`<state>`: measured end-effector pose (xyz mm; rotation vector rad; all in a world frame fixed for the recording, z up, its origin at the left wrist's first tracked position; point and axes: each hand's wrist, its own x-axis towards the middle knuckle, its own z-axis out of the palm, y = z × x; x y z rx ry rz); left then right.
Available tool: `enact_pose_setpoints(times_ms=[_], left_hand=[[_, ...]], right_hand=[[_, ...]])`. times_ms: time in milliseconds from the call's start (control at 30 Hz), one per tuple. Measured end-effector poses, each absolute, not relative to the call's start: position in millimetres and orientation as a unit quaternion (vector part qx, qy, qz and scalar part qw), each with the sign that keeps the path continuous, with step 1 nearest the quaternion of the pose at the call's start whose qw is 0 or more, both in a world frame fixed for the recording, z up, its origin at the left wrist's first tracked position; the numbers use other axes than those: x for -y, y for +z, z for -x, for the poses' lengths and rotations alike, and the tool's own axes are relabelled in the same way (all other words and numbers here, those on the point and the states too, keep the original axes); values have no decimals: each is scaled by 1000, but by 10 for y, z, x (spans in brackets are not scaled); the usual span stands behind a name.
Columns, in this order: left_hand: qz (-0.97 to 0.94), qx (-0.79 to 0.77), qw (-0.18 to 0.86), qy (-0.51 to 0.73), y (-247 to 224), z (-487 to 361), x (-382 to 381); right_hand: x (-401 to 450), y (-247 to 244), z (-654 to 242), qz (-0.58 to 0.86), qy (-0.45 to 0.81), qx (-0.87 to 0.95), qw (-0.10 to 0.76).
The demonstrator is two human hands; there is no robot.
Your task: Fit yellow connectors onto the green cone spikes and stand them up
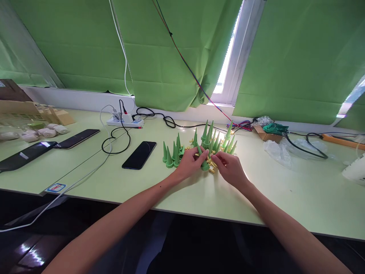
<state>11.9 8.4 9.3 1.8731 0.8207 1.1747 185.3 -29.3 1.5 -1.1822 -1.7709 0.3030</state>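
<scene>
My left hand (190, 163) is closed around a green pointed cone (204, 166), which tilts with its wider base toward me. Right beside it, my right hand (232, 169) has thumb and fingers pinched together near the cone; whatever is between the fingertips is too small to make out. Small yellow pieces (211, 170) lie loose on the table under and between my hands. More green cones (169, 159) stand upright in a group to the left, and others (210, 133) stand behind my hands and to the right.
A black phone (139, 155) lies left of the cones, with more dark devices (76, 139) farther left. Behind are a power strip (125, 121) and black cables (168, 121). A small cardboard box (266, 135) and clear plastic bags (278, 152) sit at the right. The table's front edge (199, 216) runs below my forearms.
</scene>
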Motion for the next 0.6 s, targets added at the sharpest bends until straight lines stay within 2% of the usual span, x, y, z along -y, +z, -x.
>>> enact_pose_setpoints(times_ms=[167, 467, 600], left_hand=[[-736, -319, 382, 460, 84, -115, -94], [-665, -310, 521, 437, 111, -119, -106], [-663, -312, 518, 441, 115, -115, -107]], right_hand=[[301, 12, -1855, 482, 149, 718, 480], [311, 34, -1850, 445, 234, 699, 508], [313, 38, -1846, 441, 249, 698, 507]])
